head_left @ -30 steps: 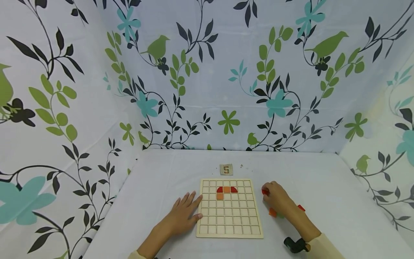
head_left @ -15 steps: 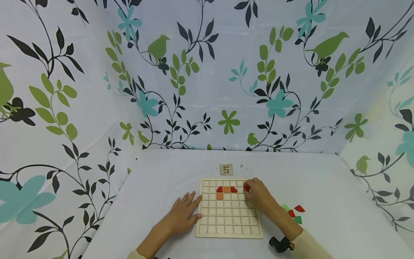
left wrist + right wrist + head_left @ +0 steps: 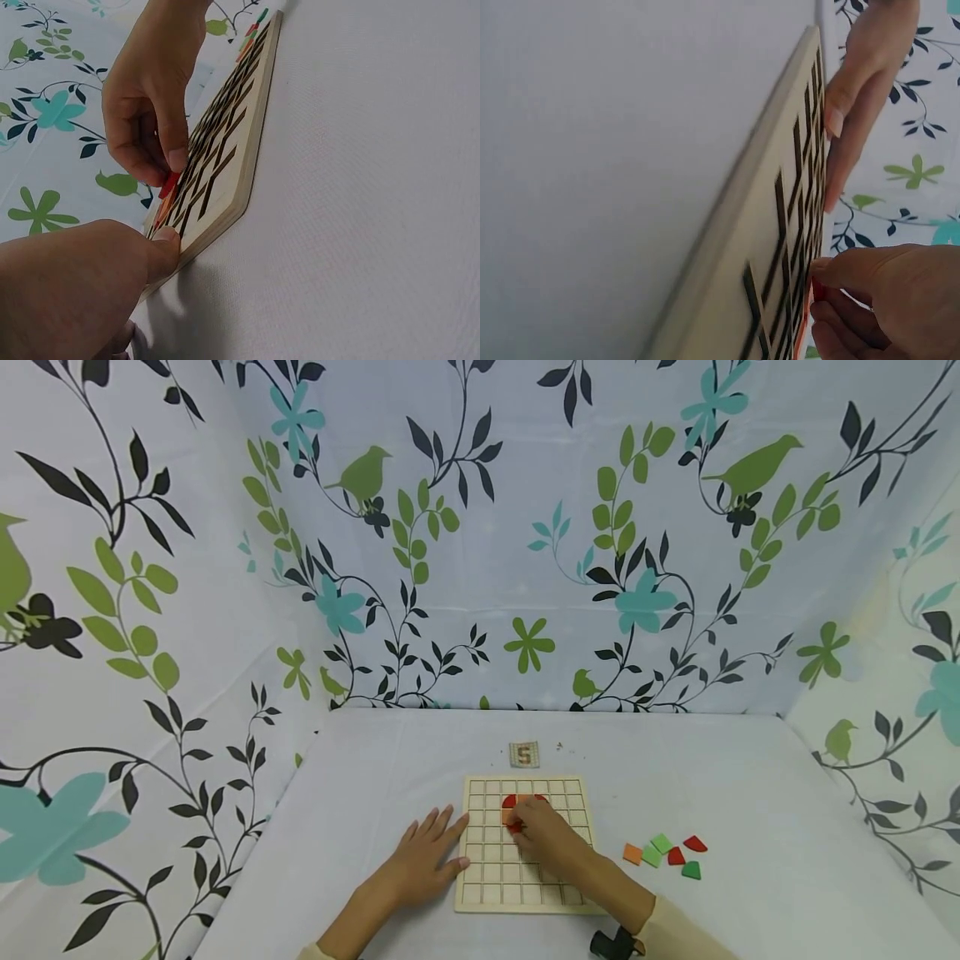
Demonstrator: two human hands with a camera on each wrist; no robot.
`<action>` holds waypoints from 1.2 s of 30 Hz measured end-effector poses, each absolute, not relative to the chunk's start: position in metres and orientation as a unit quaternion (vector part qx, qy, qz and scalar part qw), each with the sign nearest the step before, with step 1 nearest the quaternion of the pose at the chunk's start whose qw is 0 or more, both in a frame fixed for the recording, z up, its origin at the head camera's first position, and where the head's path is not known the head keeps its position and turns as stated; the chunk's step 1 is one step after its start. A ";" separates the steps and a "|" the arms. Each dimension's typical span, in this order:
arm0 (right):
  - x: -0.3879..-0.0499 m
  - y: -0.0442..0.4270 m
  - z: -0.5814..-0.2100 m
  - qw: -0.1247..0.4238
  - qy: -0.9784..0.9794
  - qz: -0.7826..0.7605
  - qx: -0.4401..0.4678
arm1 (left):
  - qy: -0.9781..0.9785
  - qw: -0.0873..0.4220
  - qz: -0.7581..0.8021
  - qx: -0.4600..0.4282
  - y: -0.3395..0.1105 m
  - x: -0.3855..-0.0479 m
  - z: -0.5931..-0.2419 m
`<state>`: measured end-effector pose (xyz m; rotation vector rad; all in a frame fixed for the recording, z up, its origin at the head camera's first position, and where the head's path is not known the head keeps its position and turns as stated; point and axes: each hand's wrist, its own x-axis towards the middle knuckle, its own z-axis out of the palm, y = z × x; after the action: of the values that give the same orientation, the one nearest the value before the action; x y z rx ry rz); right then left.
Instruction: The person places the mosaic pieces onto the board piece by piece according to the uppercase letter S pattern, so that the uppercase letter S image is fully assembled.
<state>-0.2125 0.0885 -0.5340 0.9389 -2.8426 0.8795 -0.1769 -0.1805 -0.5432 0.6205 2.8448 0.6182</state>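
Observation:
A wooden grid board lies on the white cloth in front of me. My left hand rests at its left edge, fingers spread, with the thumb touching the rim. Over the upper part of the grid, my right hand pinches a small red tile between thumb and fingertips, close to the surface. Just above that tile, an orange tile and a rounded red tile sit in cells. Fingers partly cover the other orange and red tiles in the same row.
To the board's right lie several loose tiles: an orange one, light green ones, red ones and a dark green one. A small card marked with a 5 or S lies beyond the board. Patterned cloth walls surround the table.
My right hand has carried the red tile leftward from beside the board to the upper grid, uncovering the loose tiles. My left hand has stayed at the edge.

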 end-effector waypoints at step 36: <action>-0.208 0.083 -0.540 0.078 -0.911 0.241 0.326 | 0.953 0.078 0.207 0.209 -0.180 -0.175 -0.542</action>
<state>-0.2079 0.0833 -0.5399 0.9751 -2.7279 0.7215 -0.1747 -0.1800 -0.5422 0.6248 2.8521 0.6204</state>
